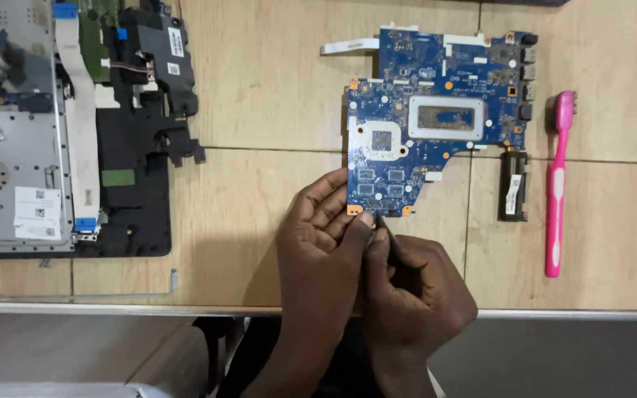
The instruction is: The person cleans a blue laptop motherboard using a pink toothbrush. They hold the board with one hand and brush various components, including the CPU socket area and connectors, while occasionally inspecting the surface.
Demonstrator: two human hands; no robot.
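Hands, left [318, 236] and right [407, 287], pinched together at blue circuit board [436, 110] near edge, bare table [259, 110] leftward

blue circuit board [422, 125] lies flat on the wooden table, chips facing up.

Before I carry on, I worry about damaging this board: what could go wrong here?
1. Both hands, left hand and right hand, pinch together at the near edge of the blue motherboard; a slip could scrape its small chips.
2. The white ribbon cable sticks out from the board's far corner and might snag if the board slides.
3. The pink toothbrush lies close beside it and could get knocked.
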